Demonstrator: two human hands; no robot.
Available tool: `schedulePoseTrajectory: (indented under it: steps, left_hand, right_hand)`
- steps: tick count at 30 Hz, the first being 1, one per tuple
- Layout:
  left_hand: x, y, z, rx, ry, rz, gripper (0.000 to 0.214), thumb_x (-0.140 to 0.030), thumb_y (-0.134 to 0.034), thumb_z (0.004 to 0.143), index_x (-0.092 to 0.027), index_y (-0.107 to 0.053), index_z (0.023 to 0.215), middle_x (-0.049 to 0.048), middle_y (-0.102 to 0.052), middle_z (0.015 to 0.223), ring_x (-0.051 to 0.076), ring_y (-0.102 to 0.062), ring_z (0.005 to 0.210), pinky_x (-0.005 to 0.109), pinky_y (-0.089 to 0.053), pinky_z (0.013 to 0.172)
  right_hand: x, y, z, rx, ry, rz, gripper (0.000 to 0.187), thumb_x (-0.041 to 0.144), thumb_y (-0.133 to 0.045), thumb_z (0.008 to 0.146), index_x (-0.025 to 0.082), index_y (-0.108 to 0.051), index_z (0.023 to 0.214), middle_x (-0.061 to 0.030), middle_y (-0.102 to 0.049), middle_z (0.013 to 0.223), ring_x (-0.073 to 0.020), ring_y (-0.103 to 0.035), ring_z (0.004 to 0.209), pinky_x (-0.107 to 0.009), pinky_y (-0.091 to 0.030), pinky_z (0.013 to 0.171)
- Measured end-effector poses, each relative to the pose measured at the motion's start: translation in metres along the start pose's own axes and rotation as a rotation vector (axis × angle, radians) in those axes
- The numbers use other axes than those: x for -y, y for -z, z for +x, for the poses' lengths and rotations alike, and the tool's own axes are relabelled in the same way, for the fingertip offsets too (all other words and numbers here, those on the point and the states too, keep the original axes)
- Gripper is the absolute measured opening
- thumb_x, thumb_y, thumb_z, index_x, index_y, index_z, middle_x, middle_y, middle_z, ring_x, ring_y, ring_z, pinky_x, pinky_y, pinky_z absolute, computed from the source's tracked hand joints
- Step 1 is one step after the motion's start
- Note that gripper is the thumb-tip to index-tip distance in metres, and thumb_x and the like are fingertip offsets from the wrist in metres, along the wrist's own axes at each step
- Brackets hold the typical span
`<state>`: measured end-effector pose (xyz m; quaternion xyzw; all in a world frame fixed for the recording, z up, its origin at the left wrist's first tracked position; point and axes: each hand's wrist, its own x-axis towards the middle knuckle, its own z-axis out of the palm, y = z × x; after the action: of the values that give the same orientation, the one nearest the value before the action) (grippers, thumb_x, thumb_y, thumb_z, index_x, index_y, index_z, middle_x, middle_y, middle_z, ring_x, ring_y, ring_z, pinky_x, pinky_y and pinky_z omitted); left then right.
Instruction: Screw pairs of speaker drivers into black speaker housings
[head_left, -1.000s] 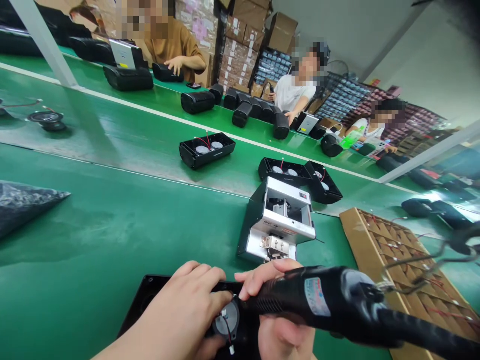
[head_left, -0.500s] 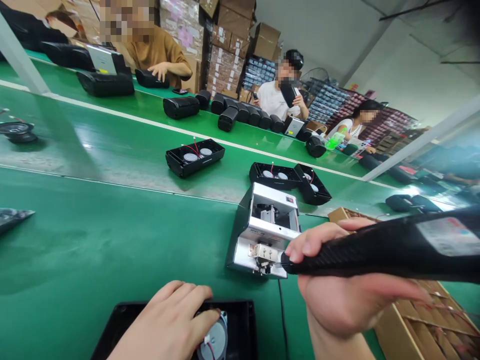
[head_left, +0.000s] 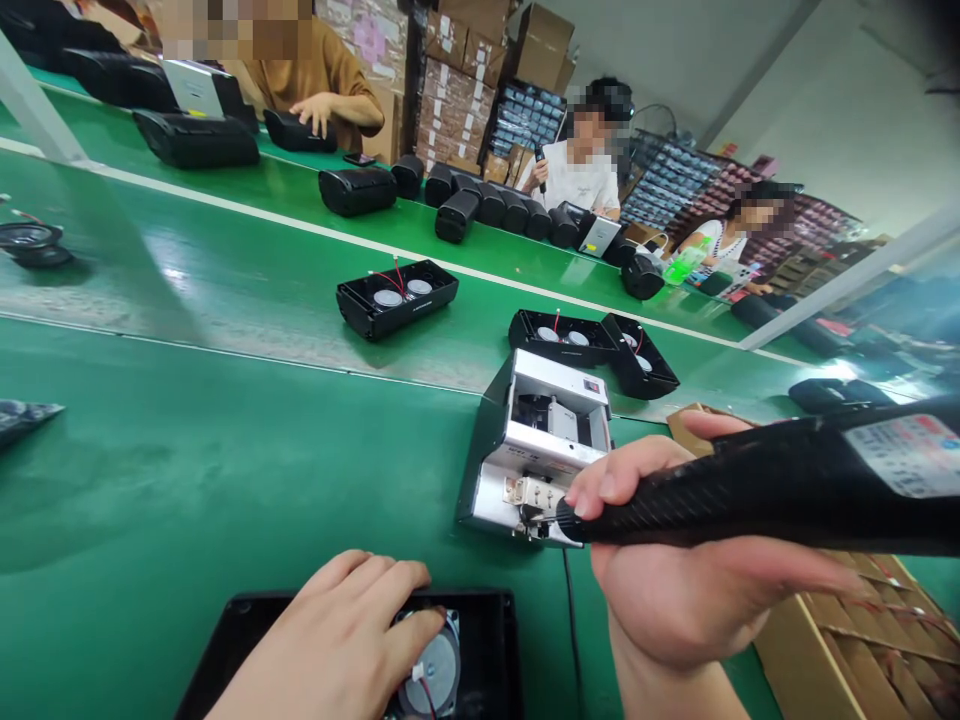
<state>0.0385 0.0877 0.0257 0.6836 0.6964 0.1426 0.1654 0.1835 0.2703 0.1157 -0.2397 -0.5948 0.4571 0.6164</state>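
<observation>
- Gently curved and half open, left hand (head_left: 330, 640) low in view, fingers (head_left: 390, 585) draped over a black housing (head_left: 480, 604), not clenched around it
- Directly under those fingertips, the edge of a round speaker (head_left: 437, 672) seated in the housing, with a white connector (head_left: 416, 675) and a red wire (head_left: 427, 697) beside it
- Closed in a firm wrap, right hand (head_left: 675, 580) around a black screwdriver (head_left: 720, 505), forearm entering from the bottom and the tool lying nearly level across the view
- Right at the front of a silver-and-white machine (head_left: 536, 470), the screwdriver tip, either touching or just short of it: impossible to tell
- Under everything, a green belt (head_left: 187, 480), with the housing at its near edge and a thin black cable (head_left: 574, 640) below the machine
- Further along the belt, three more open housings (head_left: 396, 298), with a cardboard tray (head_left: 825, 650) partly hidden behind the right hand
- Across the belt, three seated co-workers (head_left: 581, 180) among black speaker cases (head_left: 356, 190)
</observation>
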Motion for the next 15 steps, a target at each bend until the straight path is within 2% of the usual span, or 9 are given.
schedulePoseTrajectory:
  steps: [3,6,10,15]
  left_hand:
    - [0.008,-0.009,0.0,-0.008,-0.045,-0.046,0.051,-0.042,-0.094,0.078,-0.039,-0.078,0.127,0.0015,-0.074,0.141,0.037,-0.072,0.121,0.059,-0.052,0.111]
    - [0.011,-0.005,0.003,0.035,-0.034,-0.057,0.047,-0.048,-0.092,0.082,-0.039,-0.079,0.127,0.0035,-0.074,0.143,0.039,-0.072,0.122,0.062,-0.053,0.112]
    - [0.003,0.015,0.008,0.208,0.034,-0.07,0.046,-0.045,-0.087,0.089,-0.039,-0.078,0.134,0.0066,-0.07,0.151,0.04,-0.068,0.133,0.065,-0.05,0.119]
    - [-0.009,0.025,0.012,0.223,0.074,-0.089,0.047,-0.032,-0.088,0.084,-0.036,-0.08,0.131,0.0057,-0.071,0.147,0.039,-0.067,0.131,0.064,-0.05,0.119]
  right_hand:
    - [-0.003,-0.001,-0.001,0.012,0.003,0.017,0.072,0.093,-0.058,0.092,0.026,-0.058,0.118,0.008,-0.065,0.064,-0.0172,-0.057,0.043,-0.031,-0.049,0.043]
    - [-0.007,-0.001,0.0,0.028,0.027,0.005,0.072,0.093,-0.058,0.092,0.025,-0.058,0.116,0.0078,-0.064,0.063,-0.0173,-0.057,0.043,-0.032,-0.049,0.044]
    - [-0.011,-0.002,-0.001,0.059,0.031,-0.007,0.071,0.091,-0.06,0.092,0.025,-0.058,0.118,0.0072,-0.065,0.065,-0.0178,-0.057,0.043,-0.033,-0.048,0.044]
    - [-0.004,-0.001,-0.012,0.096,-0.043,0.045,0.081,0.092,-0.066,0.088,0.027,-0.058,0.136,0.0061,-0.067,0.067,-0.0177,-0.056,0.046,-0.032,-0.048,0.046]
